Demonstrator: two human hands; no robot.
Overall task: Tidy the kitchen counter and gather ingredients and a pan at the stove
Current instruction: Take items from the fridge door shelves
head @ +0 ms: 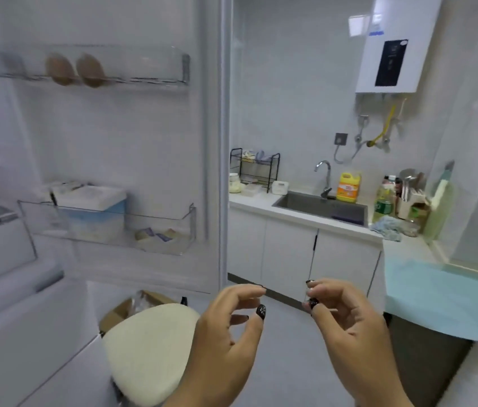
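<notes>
Two eggs (pixel 75 69) in the fridge-door rack (pixel 155 80), upper left, look light and fragile; cradle them around the middle. Left hand (pixel 227 327) and right hand (pixel 346 321) hover loosely curled, empty.

Fridge door open, both hands up and empty

Left hand (pixel 229 327) and right hand (pixel 346 318) float side by side near the bottom, fingers loosely curled, holding nothing. Fridge door (pixel 132 160) fills the left — two eggs (pixel 75 70) on the top shelf, a white-and-blue box (pixel 92 211) in the lower bin. A cream stool (pixel 146 348) sits below. Further back, the counter (pixel 257 202) has a sink (pixel 321 205), faucet (pixel 324 179), yellow bottle (pixel 348 188) and a black rack (pixel 255 168) — water heater (pixel 393 45) on the wall above.
</notes>
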